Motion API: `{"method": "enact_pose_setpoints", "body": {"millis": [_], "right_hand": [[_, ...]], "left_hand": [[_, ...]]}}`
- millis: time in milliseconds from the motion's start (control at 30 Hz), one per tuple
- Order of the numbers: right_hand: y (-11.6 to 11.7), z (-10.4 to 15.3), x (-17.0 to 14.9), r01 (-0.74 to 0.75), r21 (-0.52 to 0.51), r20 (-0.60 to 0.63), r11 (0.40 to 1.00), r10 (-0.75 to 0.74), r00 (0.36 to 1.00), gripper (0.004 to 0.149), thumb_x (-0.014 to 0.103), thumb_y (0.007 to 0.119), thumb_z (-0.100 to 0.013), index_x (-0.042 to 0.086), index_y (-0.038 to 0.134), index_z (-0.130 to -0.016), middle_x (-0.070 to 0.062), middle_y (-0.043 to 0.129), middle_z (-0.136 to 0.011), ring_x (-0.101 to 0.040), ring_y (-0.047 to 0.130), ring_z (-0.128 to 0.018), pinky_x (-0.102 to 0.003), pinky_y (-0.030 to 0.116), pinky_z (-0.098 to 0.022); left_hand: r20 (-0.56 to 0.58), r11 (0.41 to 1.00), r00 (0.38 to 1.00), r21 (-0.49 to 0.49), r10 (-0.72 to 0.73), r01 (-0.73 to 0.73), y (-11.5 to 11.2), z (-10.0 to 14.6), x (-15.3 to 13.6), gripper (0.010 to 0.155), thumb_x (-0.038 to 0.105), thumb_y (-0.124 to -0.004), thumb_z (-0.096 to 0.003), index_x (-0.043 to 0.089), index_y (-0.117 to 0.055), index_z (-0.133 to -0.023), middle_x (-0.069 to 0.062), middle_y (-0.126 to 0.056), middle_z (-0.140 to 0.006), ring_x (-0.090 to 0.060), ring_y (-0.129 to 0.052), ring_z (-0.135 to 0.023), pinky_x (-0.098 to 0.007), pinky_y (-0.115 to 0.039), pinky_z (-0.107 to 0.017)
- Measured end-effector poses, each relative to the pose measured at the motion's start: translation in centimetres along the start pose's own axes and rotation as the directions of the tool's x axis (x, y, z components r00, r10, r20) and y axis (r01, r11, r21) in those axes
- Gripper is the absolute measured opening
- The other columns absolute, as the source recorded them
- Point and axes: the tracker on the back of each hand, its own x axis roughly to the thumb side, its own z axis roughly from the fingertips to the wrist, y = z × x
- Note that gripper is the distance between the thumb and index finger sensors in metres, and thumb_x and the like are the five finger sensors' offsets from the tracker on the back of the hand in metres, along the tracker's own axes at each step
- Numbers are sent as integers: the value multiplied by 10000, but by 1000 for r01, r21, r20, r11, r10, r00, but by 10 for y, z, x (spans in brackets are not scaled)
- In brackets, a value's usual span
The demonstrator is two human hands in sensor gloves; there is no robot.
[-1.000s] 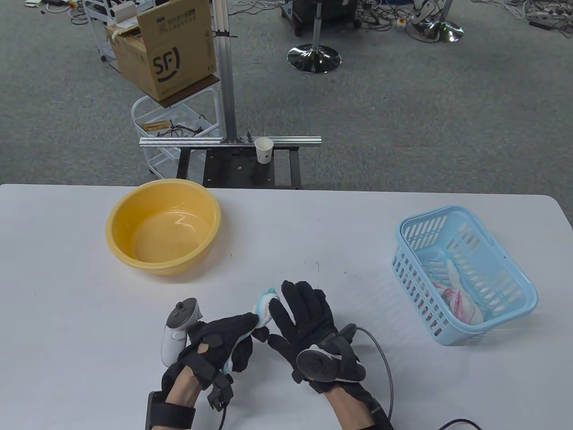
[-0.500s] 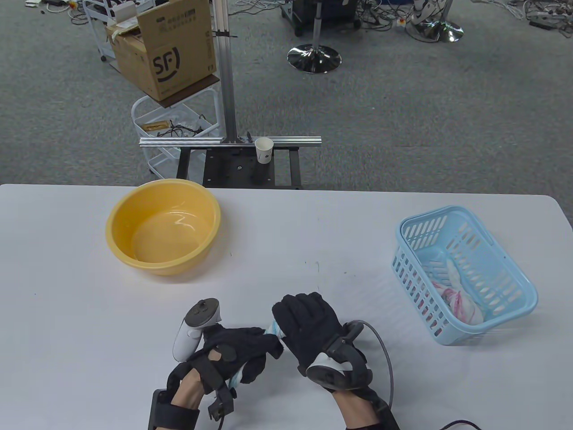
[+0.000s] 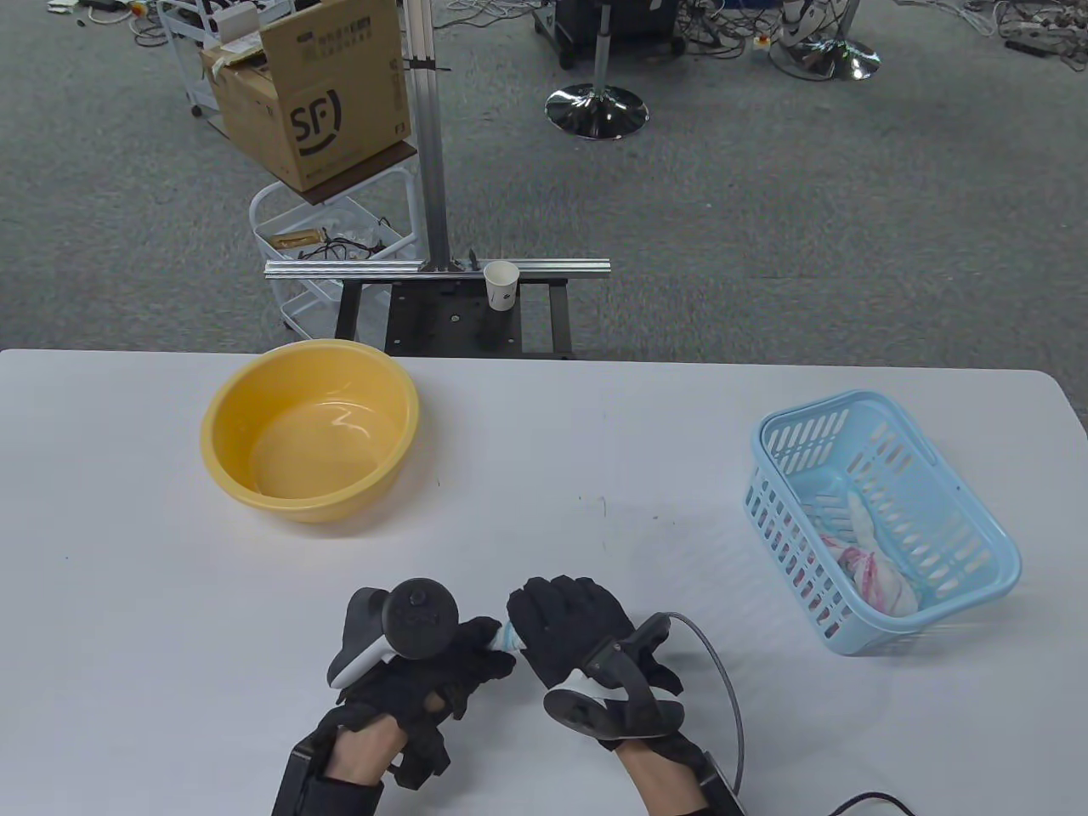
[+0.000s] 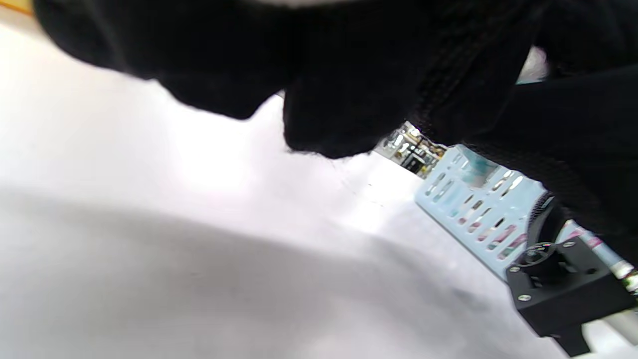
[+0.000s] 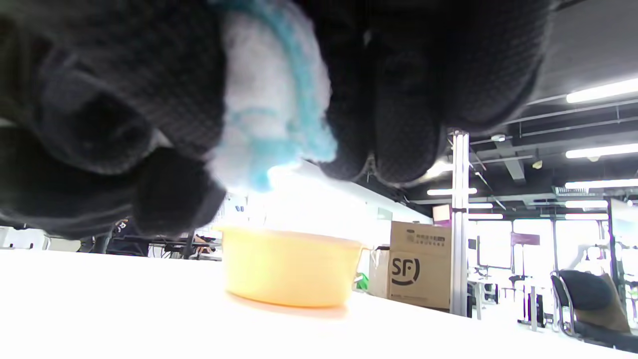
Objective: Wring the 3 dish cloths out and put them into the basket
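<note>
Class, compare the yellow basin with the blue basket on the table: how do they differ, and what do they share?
The yellow basin is round with solid walls; the blue basket is rectangular with slotted walls. The basin holds no cloth; the basket holds bunched cloth. Both stand open-topped on the white table, untouched by either hand.

Lab or workshop, floor cables, aluminium frame, cardboard box
</note>
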Motion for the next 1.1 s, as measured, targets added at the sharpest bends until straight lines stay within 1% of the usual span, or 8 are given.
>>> {"method": "enact_pose_setpoints", "body": {"millis": [233,367,500,733,833,933,1000,1100], "right_hand": [[1,-6,6,48,102,-65,994,-42,997,539,415,988,-417,41,906,-796,-162,1087,-603,-335,1117,-444,-515,895,-362],[4,-5,0,202,109,-202,973,-178,963,543,418,988,-414,11,920,-767,-160,1115,-527,-317,1135,-361,-503,911,-304],[10,0,-15,446,71,-361,892,-394,846,537,402,993,-411,-15,931,-744,-171,1124,-483,-322,1135,-313,-504,911,-268],[23,7,-34,711,16,-507,703,-607,612,532,398,992,-406,-25,941,-726,-164,1134,-439,-311,1139,-264,-496,914,-237],[27,10,-40,769,-6,-541,639,-649,535,532,395,998,-405,-25,943,-727,-169,1133,-438,-313,1137,-265,-496,912,-238],[28,13,-44,740,-8,-530,673,-630,568,537,409,998,-416,18,924,-776,-159,1119,-506,-318,1133,-338,-499,909,-287],[26,14,-47,698,-14,-509,716,-606,612,540,410,987,-426,53,900,-820,-159,1091,-579,-339,1109,-422,-517,887,-346],[19,15,-51,603,-20,-486,797,-535,691,539,404,977,-436,83,873,-857,-165,1058,-646,-362,1076,-505,-535,859,-404]], "left_hand": [[-19,964,969,98,-245,246,0,2,7,556,438,-964,-352,139,-937,-819,40,-1060,-377,-223,-996,-192,-482,-842,-330],[-16,917,936,195,-352,348,0,4,13,552,436,-962,-345,150,-940,-816,41,-1061,-387,-222,-998,-198,-478,-845,-336],[13,893,926,271,-378,360,-1,6,17,550,437,-957,-340,148,-943,-808,47,-1066,-391,-220,-1007,-205,-475,-850,-342],[46,863,912,346,-407,367,-1,10,22,519,438,-952,-329,155,-963,-764,59,-1074,-408,-219,-1024,-230,-470,-855,-360],[52,864,913,347,-405,364,-1,10,24,527,441,-949,-329,152,-956,-770,60,-1075,-419,-219,-1033,-245,-470,-857,-368],[57,882,924,325,-379,342,-2,8,23,538,455,-938,-374,141,-911,-810,60,-1065,-469,-221,-1046,-294,-476,-856,-390],[70,893,939,339,-337,295,-1,8,20,591,503,-946,-369,143,-894,-835,48,-1071,-525,-239,-1063,-359,-485,-853,-427],[84,938,968,282,-236,204,-3,8,16,638,529,-933,-382,141,-853,-882,27,-1060,-618,-269,-1066,-464,-504,-833,-489]]}}
